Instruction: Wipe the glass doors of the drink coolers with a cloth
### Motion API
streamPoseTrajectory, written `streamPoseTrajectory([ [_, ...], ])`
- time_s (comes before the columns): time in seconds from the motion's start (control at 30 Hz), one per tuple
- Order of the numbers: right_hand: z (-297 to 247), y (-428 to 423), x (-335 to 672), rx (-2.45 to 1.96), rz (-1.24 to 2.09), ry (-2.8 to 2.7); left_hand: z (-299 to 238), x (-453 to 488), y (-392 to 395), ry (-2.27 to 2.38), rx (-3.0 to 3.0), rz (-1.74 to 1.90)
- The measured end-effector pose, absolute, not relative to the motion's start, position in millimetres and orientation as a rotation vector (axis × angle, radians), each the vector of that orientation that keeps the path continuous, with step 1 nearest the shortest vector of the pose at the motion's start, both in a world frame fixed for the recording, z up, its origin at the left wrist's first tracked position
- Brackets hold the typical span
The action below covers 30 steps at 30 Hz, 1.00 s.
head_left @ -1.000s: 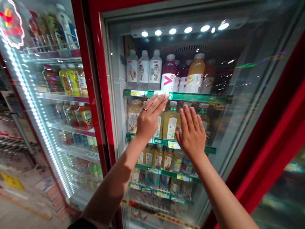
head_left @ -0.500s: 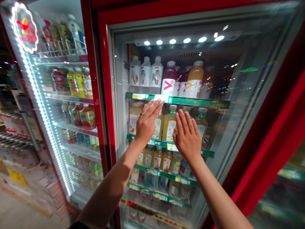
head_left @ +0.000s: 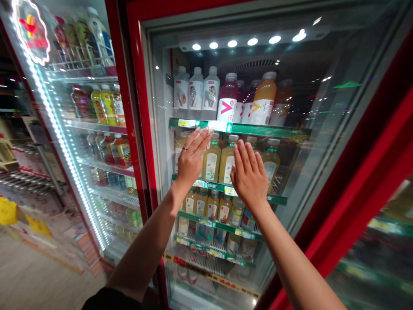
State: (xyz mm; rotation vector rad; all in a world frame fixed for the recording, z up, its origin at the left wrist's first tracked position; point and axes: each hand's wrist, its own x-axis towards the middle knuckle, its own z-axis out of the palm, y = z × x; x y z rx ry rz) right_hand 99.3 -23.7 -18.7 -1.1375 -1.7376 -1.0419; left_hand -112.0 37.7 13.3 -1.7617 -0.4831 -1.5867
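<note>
My left hand [head_left: 190, 157] lies flat against the glass door [head_left: 309, 142] of a red-framed drinks fridge, a ring on one finger. Its fingertips press a small white tissue [head_left: 208, 131] to the glass, just below the top green shelf edge [head_left: 258, 128]. Beside it, my right hand [head_left: 248, 176] rests flat on the same glass with fingers stretched out and nothing in it. Behind the glass at hand height stand yellow tea bottles [head_left: 227, 161]. White, pink and orange bottles [head_left: 263, 99] fill the shelf above.
The fridge's red frame [head_left: 135, 107] separates this door from a second lit fridge [head_left: 97, 129] on the left, stocked with drinks. Lower shelves [head_left: 222, 226] hold small bottles and cans. Another red door edge [head_left: 371, 172] runs down the right side. Floor and boxes show at lower left.
My left hand has slid down and to the left on the glass with the tissue, from the shelf edge to just below it. My right hand stays flat beside it.
</note>
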Motion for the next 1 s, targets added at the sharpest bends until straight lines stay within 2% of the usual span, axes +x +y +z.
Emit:
streamPoseTrajectory([
  [0.23, -19, -23, 99, -1.11, -1.039, -1.737, 17, -83, 35, -0.521, -1.824, -1.543],
  [0.4, -19, -23, 99, -1.105, -1.017, -1.745, -2, -101, 29, -0.494, -1.839, -1.511],
  [0.67, -19, -24, 100, -1.068, -1.006, -1.759, 18, -94, 36, -0.569, -1.738, -1.517],
  [0.87, -19, -23, 102, -0.993, -0.908, -1.808, -1, -107, 24, -0.584, -1.819, -1.346],
  [1.0, -19, -23, 102, -0.96, -0.922, -1.792, 4, -122, 32, -0.62, -1.781, -1.388],
])
